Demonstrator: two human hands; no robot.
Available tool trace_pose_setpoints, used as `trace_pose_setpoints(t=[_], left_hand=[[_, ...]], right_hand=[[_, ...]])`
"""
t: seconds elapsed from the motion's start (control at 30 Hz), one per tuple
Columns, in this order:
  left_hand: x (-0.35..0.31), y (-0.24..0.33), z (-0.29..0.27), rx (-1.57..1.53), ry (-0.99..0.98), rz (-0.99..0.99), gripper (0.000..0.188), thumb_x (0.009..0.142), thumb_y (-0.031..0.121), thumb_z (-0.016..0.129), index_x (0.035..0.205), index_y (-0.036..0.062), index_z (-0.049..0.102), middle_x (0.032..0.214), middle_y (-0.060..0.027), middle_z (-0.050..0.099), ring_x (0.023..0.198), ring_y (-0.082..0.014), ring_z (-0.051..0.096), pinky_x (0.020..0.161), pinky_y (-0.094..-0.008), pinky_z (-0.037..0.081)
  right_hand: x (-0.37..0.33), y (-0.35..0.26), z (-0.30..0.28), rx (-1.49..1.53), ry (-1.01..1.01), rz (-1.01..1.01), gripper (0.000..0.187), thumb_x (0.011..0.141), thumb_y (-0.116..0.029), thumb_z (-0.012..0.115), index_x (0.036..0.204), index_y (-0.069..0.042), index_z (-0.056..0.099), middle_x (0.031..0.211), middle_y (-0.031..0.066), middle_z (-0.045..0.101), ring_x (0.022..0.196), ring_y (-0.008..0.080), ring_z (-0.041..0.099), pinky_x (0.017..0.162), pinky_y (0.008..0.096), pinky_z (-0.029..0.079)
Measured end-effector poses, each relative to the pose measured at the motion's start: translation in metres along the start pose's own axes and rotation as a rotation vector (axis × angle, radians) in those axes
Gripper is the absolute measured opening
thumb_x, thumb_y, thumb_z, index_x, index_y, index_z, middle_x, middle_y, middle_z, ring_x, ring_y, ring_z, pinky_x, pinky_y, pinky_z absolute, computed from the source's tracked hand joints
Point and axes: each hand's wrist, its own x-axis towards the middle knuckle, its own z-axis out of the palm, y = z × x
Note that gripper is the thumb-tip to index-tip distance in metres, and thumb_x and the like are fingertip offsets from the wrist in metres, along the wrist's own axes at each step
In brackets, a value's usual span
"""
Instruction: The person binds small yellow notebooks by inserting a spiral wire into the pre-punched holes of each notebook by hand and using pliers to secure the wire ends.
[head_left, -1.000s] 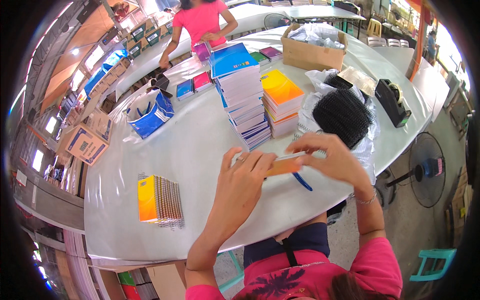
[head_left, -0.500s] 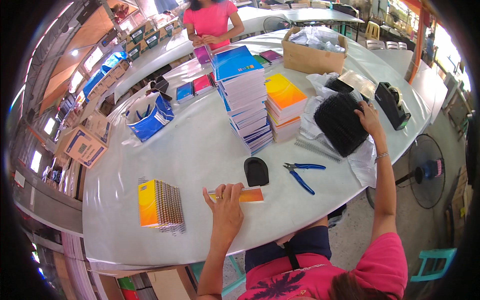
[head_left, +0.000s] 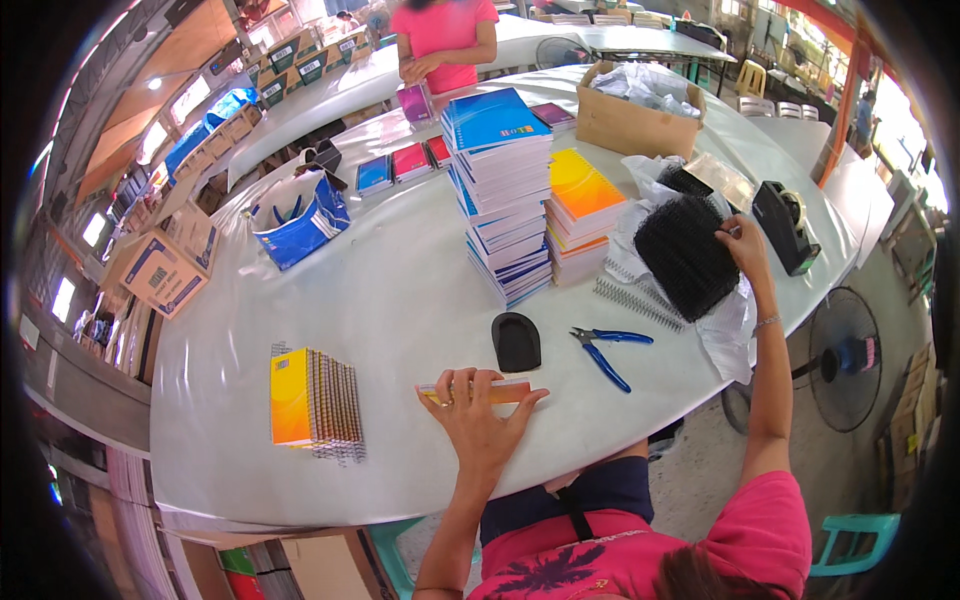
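Note:
Near the front edge of the table, my left hand [head_left: 478, 420] grips a small orange-and-yellow notebook [head_left: 508, 391], thumb on the near side and fingers over the far side. Out to the right, my right hand [head_left: 746, 246] has its fingertips pinched at the edge of a pile of black wire binding coils [head_left: 682, 262]; whether one coil is between them is too small to tell. More loose coils [head_left: 640, 303] lie beside the pile on white crumpled wrapping. Blue-handled cutters [head_left: 608, 358] lie spread apart, next to a black rounded pad [head_left: 517, 342].
Spiral-bound yellow notebooks [head_left: 315, 400] stand stacked at left. Tall blue notebooks [head_left: 500, 190] and shorter orange ones [head_left: 583, 205] rise in the middle. A black tape dispenser [head_left: 785, 228], cardboard box [head_left: 640, 120] and blue bag [head_left: 302, 222] surround them. Across the table stands a co-worker [head_left: 447, 45].
My left thumb has come round to the near side of the notebook, which has tipped up. My right fingers have closed into a pinch at the coil pile's edge.

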Motion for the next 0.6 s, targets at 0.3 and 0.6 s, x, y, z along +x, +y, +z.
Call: trace_pose_setpoints(t=[0.3, 0.6], left_hand=[[-0.001, 0.002, 0.019, 0.003, 0.143, -0.014, 0.046, 0.068, 0.046, 0.084, 0.086, 0.0121, 0.059, 0.098, -0.003, 0.054, 0.112, -0.0296, 0.046, 0.105, -0.0629, 0.022], [-0.003, 0.0, 0.017, 0.009, 0.151, -0.021, 0.04, 0.065, 0.04, 0.085, 0.081, 0.0119, 0.062, 0.096, -0.0041, 0.056, 0.112, -0.0316, 0.045, 0.104, -0.0574, 0.025]], right_hand=[[-0.002, -0.028, -0.012, 0.116, 0.225, -0.11, 0.017, 0.086, -0.003, 0.064, 0.104, -0.002, 0.062, 0.093, 0.0174, 0.069, 0.088, 0.0274, 0.068, 0.074, 0.0368, 0.051], [-0.089, -0.166, -0.022, 0.556, -0.27, -0.305, 0.032, 0.095, -0.002, 0.052, 0.127, -0.004, 0.054, 0.096, 0.0047, 0.051, 0.087, 0.0154, 0.049, 0.085, 0.0259, 0.042]])
